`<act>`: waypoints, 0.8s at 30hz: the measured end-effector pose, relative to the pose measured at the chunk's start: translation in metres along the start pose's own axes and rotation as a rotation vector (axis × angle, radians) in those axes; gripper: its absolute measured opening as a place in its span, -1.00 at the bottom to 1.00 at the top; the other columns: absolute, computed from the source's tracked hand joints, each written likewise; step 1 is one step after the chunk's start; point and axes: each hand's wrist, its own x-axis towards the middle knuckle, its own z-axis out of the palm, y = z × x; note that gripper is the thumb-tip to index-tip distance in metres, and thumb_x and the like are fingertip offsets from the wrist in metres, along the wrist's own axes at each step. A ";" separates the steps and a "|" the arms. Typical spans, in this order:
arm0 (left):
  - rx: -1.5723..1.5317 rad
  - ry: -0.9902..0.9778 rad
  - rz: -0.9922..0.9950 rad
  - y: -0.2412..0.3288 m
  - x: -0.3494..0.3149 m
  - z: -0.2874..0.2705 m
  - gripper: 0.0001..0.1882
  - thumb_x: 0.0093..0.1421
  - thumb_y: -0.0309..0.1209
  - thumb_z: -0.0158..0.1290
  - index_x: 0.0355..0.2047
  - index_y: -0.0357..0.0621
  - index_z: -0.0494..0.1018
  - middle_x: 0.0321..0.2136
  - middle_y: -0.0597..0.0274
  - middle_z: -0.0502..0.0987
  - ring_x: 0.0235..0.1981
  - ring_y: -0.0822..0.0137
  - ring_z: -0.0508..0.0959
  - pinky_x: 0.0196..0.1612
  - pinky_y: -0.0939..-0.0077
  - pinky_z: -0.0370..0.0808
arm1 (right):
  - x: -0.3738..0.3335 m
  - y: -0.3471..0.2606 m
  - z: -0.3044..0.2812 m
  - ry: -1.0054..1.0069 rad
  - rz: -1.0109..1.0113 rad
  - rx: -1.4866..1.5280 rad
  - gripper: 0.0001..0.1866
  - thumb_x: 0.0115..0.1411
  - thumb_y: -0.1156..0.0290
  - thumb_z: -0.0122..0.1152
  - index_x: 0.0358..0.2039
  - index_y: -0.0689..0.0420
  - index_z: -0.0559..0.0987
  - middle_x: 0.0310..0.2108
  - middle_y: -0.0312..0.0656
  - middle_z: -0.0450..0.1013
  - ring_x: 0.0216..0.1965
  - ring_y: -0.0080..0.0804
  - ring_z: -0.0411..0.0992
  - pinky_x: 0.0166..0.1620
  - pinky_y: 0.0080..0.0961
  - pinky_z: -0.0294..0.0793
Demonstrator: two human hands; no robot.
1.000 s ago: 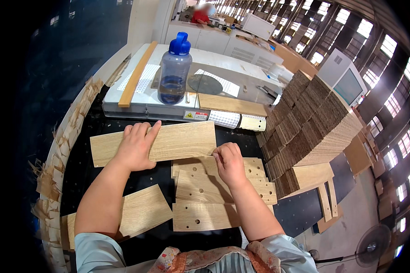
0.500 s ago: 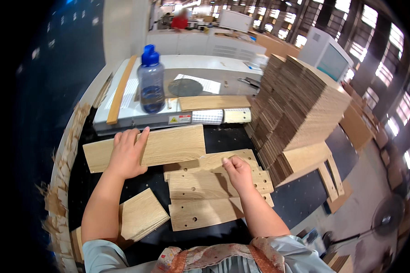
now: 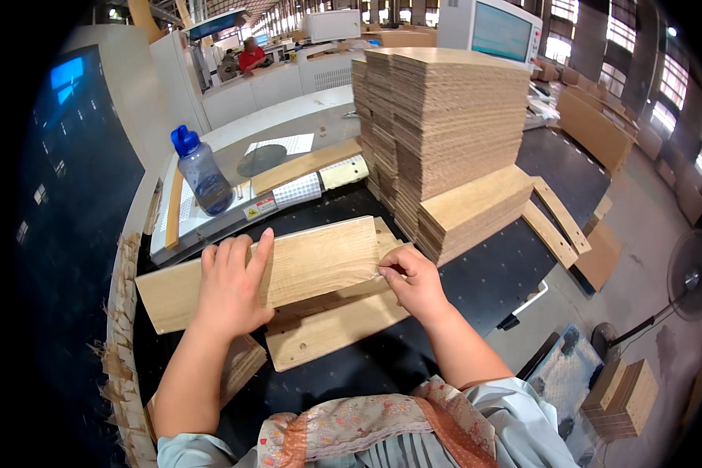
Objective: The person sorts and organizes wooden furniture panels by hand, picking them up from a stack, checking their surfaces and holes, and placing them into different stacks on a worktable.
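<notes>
My left hand (image 3: 232, 292) grips a long pale wooden board (image 3: 320, 261) across its width, with the fingers over the far edge and the thumb at the near one. At the board's right end, my right hand (image 3: 415, 282) has thumb and forefinger pinched together by the near corner. Whatever lies in that pinch is too small to name. Below the held board are other wooden boards with drilled holes (image 3: 327, 335), partly covered by it. A short stack of wooden pieces (image 3: 243, 360) is half hidden by my left forearm.
A tall stack of wooden boards (image 3: 468, 109) rises at the far right of the black table (image 3: 483, 292). Beyond my left hand stands a blue-capped water bottle (image 3: 204, 178) on a white machine ledge. Slotted wood pieces (image 3: 550, 234) overhang the right edge; a fan (image 3: 694, 277) stands beyond.
My right hand has come off the drilled boards to the held board's right end. The held board now covers more of those boards. The whole view has shifted.
</notes>
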 end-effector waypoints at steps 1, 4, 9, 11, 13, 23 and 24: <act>-0.022 -0.022 -0.010 0.012 -0.001 0.000 0.13 -0.46 -0.30 0.35 0.23 -0.09 0.11 -0.06 0.01 0.30 0.01 0.07 0.29 0.08 0.13 0.15 | -0.007 0.000 -0.011 0.004 0.017 0.002 -0.92 0.03 0.59 0.23 -0.42 0.19 0.51 -0.44 -0.16 0.42 -0.39 -0.29 0.43 -0.31 -0.49 0.42; -0.082 -0.109 -0.054 0.053 -0.009 0.013 0.12 -0.44 -0.27 0.33 0.23 -0.17 0.11 -0.07 -0.02 0.30 -0.02 0.05 0.30 0.05 0.13 0.15 | -0.036 0.010 -0.040 0.005 0.111 0.023 -0.92 0.04 0.58 0.23 -0.42 0.19 0.52 -0.44 -0.19 0.41 -0.43 -0.39 0.41 -0.33 -0.55 0.41; -0.218 -0.251 -0.116 0.118 -0.030 0.048 0.14 -0.48 -0.24 0.31 0.22 -0.22 0.11 -0.11 -0.03 0.30 -0.04 -0.01 0.31 0.04 0.13 0.16 | -0.086 0.027 -0.084 -0.090 0.354 0.117 -0.92 0.06 0.56 0.24 -0.41 0.20 0.52 -0.44 -0.27 0.37 -0.41 -0.57 0.40 -0.31 -0.63 0.41; -0.285 -0.324 -0.122 0.139 -0.036 0.062 0.11 -0.43 -0.24 0.31 0.22 -0.21 0.11 -0.11 -0.04 0.30 -0.05 -0.01 0.31 0.02 0.09 0.15 | -0.108 0.037 -0.097 -0.110 0.422 0.140 -0.93 0.07 0.56 0.24 -0.41 0.21 0.52 -0.44 -0.28 0.36 -0.41 -0.58 0.40 -0.30 -0.63 0.42; -0.344 -0.367 -0.114 0.156 -0.047 0.079 0.10 -0.41 -0.23 0.30 0.22 -0.21 0.11 -0.11 -0.05 0.30 -0.05 -0.01 0.31 0.01 0.08 0.15 | -0.133 0.049 -0.105 -0.103 0.443 0.191 -0.93 0.07 0.56 0.24 -0.42 0.21 0.52 -0.43 -0.27 0.37 -0.40 -0.55 0.40 -0.29 -0.62 0.43; -0.485 -0.533 -0.174 0.189 -0.086 0.124 0.22 -0.37 -0.18 0.39 0.28 -0.26 -0.03 -0.01 -0.07 0.24 0.07 -0.03 0.22 0.12 0.12 0.08 | -0.172 0.060 -0.113 -0.149 0.651 0.058 -0.89 0.01 0.59 0.18 -0.38 0.21 0.52 -0.43 -0.21 0.42 -0.39 -0.47 0.42 -0.30 -0.55 0.43; -0.513 -0.507 -0.152 0.188 -0.088 0.125 0.21 -0.38 -0.19 0.41 0.27 -0.26 -0.01 0.00 -0.07 0.24 0.07 -0.03 0.21 0.13 0.14 0.09 | -0.171 0.060 -0.114 -0.150 0.688 0.065 -0.88 0.01 0.59 0.19 -0.38 0.22 0.52 -0.43 -0.21 0.43 -0.38 -0.46 0.43 -0.30 -0.55 0.44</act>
